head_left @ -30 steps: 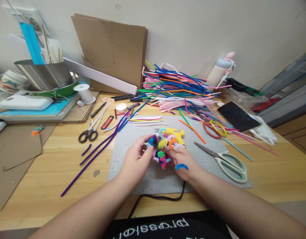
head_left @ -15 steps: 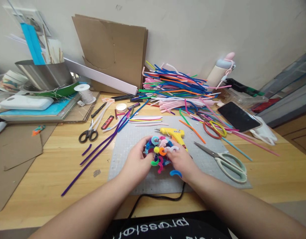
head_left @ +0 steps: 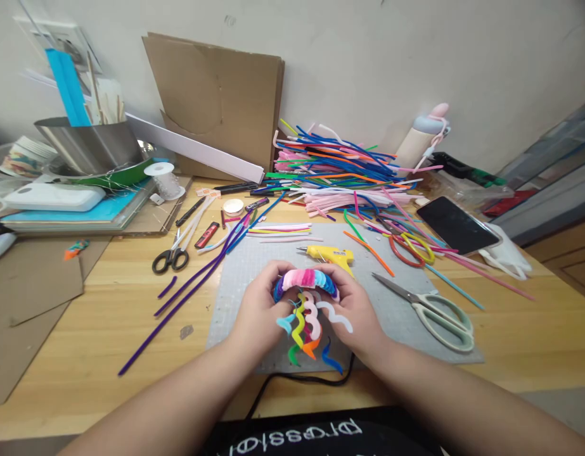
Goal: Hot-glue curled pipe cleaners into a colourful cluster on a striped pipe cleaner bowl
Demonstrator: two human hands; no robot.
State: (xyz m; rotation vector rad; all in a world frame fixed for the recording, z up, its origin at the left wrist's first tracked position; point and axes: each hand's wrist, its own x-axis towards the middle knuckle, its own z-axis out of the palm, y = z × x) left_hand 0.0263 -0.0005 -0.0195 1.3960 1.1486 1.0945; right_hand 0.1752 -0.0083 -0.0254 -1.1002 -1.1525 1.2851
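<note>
A fuzzy striped arch [head_left: 303, 278] in pink, white and blue bands is held up just below the middle of the frame. Coiled strips [head_left: 300, 320] in yellow, pink, white, green, orange and blue dangle beneath it. The left hand [head_left: 260, 308] grips its left end and the right hand [head_left: 359, 310] its right end, fingers curled around it; the fingertips are partly hidden. Behind it, on a grey mat [head_left: 235, 304], lies a yellow glue gun [head_left: 331, 254]. Green-handled scissors [head_left: 445, 320] rest partly open toward the right, a dark phone [head_left: 458, 225] above them. Purple stems [head_left: 149, 342] and black-handled scissors [head_left: 172, 259] lie left of the mat on the wooden bench [head_left: 102, 392]. A heap of coloured stems [head_left: 340, 168] fills the upper centre, beside cardboard sheets [head_left: 211, 95] leaning on the wall; a metal pot [head_left: 95, 145] stands upper left.
</note>
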